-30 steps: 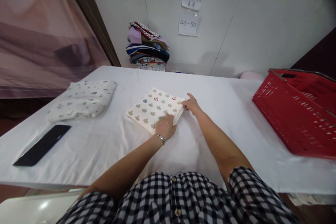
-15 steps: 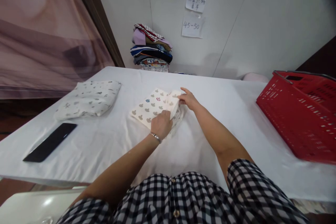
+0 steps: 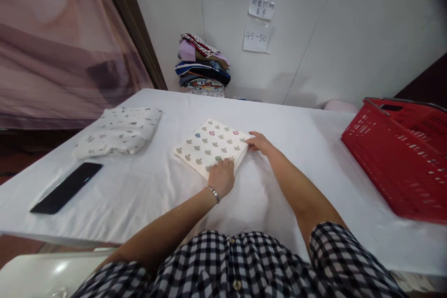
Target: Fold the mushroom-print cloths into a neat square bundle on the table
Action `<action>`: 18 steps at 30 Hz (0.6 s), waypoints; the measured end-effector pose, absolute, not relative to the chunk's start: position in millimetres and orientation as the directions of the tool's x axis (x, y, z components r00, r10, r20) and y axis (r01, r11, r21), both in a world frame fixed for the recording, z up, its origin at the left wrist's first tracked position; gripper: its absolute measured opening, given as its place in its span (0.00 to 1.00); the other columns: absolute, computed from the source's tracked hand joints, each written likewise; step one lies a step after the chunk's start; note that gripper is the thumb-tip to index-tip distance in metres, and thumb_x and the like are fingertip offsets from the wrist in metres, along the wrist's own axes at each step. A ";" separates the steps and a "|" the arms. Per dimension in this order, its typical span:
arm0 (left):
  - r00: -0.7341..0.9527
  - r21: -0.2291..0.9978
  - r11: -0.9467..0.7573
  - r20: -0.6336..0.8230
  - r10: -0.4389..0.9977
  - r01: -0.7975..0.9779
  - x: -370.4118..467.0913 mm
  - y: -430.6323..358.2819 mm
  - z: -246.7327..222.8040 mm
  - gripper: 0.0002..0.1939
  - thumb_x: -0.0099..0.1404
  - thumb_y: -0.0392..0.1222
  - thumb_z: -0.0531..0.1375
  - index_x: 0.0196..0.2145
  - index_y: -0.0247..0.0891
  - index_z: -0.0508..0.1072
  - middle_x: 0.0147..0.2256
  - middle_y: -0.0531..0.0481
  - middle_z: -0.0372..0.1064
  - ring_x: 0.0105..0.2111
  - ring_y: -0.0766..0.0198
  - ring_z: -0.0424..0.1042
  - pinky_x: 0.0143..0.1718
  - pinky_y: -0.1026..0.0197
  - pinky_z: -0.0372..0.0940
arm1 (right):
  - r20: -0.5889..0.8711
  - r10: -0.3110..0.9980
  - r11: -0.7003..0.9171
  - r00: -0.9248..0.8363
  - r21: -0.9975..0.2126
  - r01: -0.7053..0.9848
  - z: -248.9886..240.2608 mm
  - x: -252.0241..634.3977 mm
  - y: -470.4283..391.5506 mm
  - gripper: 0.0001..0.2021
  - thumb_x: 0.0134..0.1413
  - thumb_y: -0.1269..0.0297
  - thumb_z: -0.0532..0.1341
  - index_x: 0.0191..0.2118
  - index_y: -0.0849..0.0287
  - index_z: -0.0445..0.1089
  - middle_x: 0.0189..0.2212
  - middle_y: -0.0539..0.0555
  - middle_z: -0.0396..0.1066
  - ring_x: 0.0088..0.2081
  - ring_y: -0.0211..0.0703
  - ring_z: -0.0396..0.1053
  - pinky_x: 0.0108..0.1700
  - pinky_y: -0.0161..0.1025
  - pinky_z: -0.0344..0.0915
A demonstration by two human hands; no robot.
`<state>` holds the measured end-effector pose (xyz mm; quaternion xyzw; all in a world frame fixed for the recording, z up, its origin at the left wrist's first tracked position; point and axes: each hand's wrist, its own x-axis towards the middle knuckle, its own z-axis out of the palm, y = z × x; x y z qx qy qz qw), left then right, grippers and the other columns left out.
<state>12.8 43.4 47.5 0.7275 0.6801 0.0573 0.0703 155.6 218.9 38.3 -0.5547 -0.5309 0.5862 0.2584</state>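
Note:
A cream cloth (image 3: 209, 144) with grey, red, blue and green mushroom-like prints lies folded into a flat square on the white-covered table. Its near right edge shows several stacked layers. My left hand (image 3: 222, 178), with a bracelet at the wrist, grips the near corner, fingers on top and the thumb hidden. At the right corner, my right hand (image 3: 259, 143) pinches the layers between thumb and fingers. Both hands stay low, at table height.
A white patterned cloth (image 3: 120, 131) lies bunched at the left, with a black flat panel (image 3: 67, 188) in front of it. A red basket (image 3: 394, 158) stands at the right. Behind the table is a stack of folded fabrics (image 3: 202, 67); paper signs (image 3: 257, 37) hang on the wall.
The flap on the cloth's right side has come down flat, making a neat square. Both my hands have shifted slightly right and toward me, still on the cloth.

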 end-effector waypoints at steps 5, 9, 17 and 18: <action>0.076 0.183 -0.080 0.030 0.997 0.980 11.2 35.3 43.7 0.13 0.61 0.32 0.50 0.43 0.35 0.67 0.43 0.41 0.64 0.44 0.54 0.64 0.41 0.53 0.59 | -0.379 0.883 -0.319 -0.278 -0.917 0.239 47.2 157.4 215.4 0.34 0.45 0.66 0.65 0.59 0.61 0.56 0.30 0.54 0.72 0.24 0.36 0.67 0.25 0.35 0.68; 0.104 0.166 -0.118 0.091 0.990 0.979 13.1 33.1 39.4 0.12 0.62 0.32 0.50 0.41 0.34 0.68 0.41 0.41 0.65 0.42 0.54 0.65 0.39 0.53 0.60 | -0.367 0.887 -0.309 -0.281 -0.923 0.230 47.1 156.1 214.6 0.32 0.45 0.66 0.65 0.58 0.62 0.57 0.31 0.55 0.72 0.24 0.36 0.68 0.27 0.35 0.69; -0.169 0.548 -0.061 0.360 0.918 0.834 -63.1 23.1 36.7 0.10 0.62 0.42 0.55 0.40 0.39 0.70 0.41 0.46 0.69 0.41 0.61 0.67 0.44 0.59 0.62 | -0.397 0.880 -0.359 -0.262 -0.915 0.184 24.4 163.0 217.4 0.33 0.43 0.67 0.67 0.57 0.59 0.58 0.36 0.56 0.72 0.27 0.38 0.70 0.28 0.36 0.72; -0.333 0.632 0.062 0.320 0.887 0.772 -80.8 23.3 35.1 0.08 0.61 0.41 0.55 0.37 0.39 0.70 0.39 0.47 0.69 0.38 0.62 0.68 0.42 0.59 0.63 | -0.396 0.882 -0.360 -0.256 -0.916 0.176 23.5 163.5 216.8 0.33 0.43 0.66 0.67 0.57 0.59 0.58 0.36 0.56 0.72 0.26 0.38 0.70 0.28 0.35 0.72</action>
